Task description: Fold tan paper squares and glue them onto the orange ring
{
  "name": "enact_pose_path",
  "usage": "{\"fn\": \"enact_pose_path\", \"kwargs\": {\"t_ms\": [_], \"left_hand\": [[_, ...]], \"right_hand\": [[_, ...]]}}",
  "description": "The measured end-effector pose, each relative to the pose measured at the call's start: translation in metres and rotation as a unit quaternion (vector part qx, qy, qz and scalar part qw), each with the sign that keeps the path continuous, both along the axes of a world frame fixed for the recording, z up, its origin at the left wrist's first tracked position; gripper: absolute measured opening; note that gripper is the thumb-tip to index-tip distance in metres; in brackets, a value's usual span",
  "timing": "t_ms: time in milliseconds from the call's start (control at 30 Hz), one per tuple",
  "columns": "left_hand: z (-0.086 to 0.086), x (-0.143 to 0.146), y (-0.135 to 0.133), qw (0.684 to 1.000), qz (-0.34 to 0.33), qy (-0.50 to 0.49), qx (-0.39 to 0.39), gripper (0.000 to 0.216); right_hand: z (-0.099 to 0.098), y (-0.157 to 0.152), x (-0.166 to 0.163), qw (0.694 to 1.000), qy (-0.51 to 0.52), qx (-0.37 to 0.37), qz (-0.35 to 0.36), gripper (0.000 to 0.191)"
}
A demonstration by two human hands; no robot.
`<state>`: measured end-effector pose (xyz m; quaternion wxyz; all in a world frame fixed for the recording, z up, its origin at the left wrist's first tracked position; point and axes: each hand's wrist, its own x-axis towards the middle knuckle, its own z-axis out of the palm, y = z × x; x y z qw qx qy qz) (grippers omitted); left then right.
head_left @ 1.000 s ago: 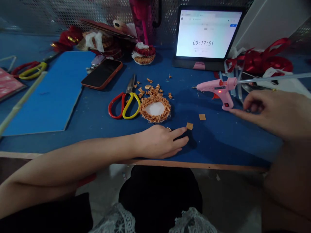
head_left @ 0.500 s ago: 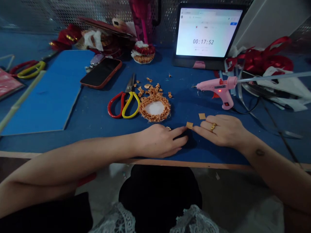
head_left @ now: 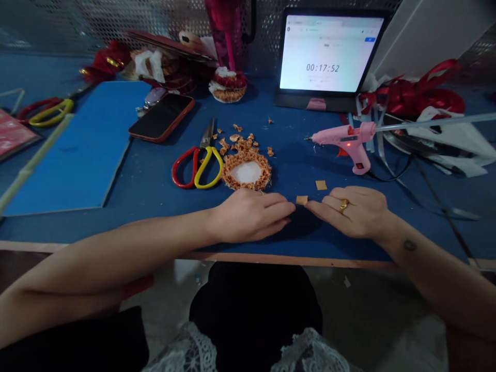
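Observation:
A small tan square (head_left: 301, 200), like paper or fabric, is at the fingertips of my right hand (head_left: 354, 211), whose fingers are closed at its right edge. Close to the square's left edge are the fingertips of my left hand (head_left: 258, 214). Its fingers are folded together, and whether they touch the square or hold something is hidden. A second tan square (head_left: 321, 185) lies just beyond my right knuckles. Behind my left hand sits a ruffled brown ring (head_left: 227, 178) around a white centre, with loose crumpled brown pieces (head_left: 242, 142) at its far side.
Red-and-yellow-handled scissors (head_left: 209, 173) lie left of the ring. A pink glue gun (head_left: 354, 142) with a lit red light rests at right, its cord trailing. Farther back are a phone (head_left: 163, 116), a tablet (head_left: 329, 54) and red ribbon (head_left: 422, 93). A blue board (head_left: 81, 150) lies left.
My left hand has shifted slightly left and away, its fingertips drawing back from the tan square. The square stays at my right fingertips. My right hand has barely moved.

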<state>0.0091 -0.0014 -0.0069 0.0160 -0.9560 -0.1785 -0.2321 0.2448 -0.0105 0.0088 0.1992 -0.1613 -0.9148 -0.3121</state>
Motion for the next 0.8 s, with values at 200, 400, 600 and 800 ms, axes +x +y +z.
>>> {"fn": "enact_pose_path", "kwargs": {"t_ms": [200,400,600,800], "left_hand": [[0.000,0.001,0.002,0.991,0.014,-0.127,-0.032,0.009],[-0.001,0.001,-0.003,0.990,-0.006,-0.142,0.018,0.010],[0.001,0.000,-0.003,0.987,-0.036,-0.153,0.009,0.010],[0.000,-0.002,-0.003,0.987,-0.040,-0.155,0.008,0.012]], "right_hand": [[0.011,-0.013,-0.003,0.998,0.046,-0.018,0.048,0.014],[0.007,-0.018,-0.001,0.996,0.049,-0.045,0.060,0.017],[0.001,-0.017,0.002,0.996,0.050,-0.034,0.059,0.019],[0.003,-0.017,0.001,0.995,0.048,-0.050,0.076,0.019]]}}
